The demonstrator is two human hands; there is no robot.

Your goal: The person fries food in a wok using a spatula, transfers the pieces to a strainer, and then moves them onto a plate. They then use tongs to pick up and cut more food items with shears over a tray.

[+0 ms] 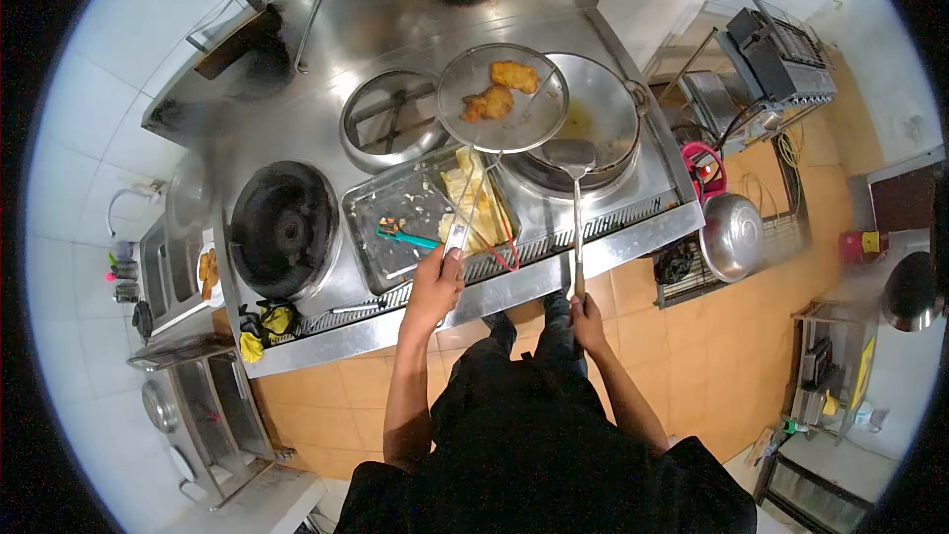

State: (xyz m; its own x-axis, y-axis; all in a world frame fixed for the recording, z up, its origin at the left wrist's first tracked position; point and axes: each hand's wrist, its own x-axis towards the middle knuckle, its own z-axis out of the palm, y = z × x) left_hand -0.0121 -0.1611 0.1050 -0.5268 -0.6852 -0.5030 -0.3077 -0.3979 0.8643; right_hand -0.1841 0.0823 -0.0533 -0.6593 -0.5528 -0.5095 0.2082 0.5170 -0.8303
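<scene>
My left hand (435, 287) is closed round the handle of a wide round mesh strainer (465, 79). Two golden-brown fried pieces (502, 91) lie in its mesh, and its right side overlaps the left part of the wok. In my right hand (586, 321) is the long handle of a wok spatula (570, 154), its metal head at the wok's near rim. The wok (618, 109) sits on the right burner with yellowish oil at the bottom. Below the strainer, a metal tray (381, 262) holds crumbs, yellowish paper or wrapping and a teal-handled tool (405, 234), partly hidden by the strainer's handle.
A ring burner (371, 153) stands behind the tray. A blackened wok (282, 227) occupies the left of the steel stove, with yellow-and-black cloths (267, 321) at its front corner. Far left, a plate (209, 277) carries fried food. A metal bowl (732, 237) stands right.
</scene>
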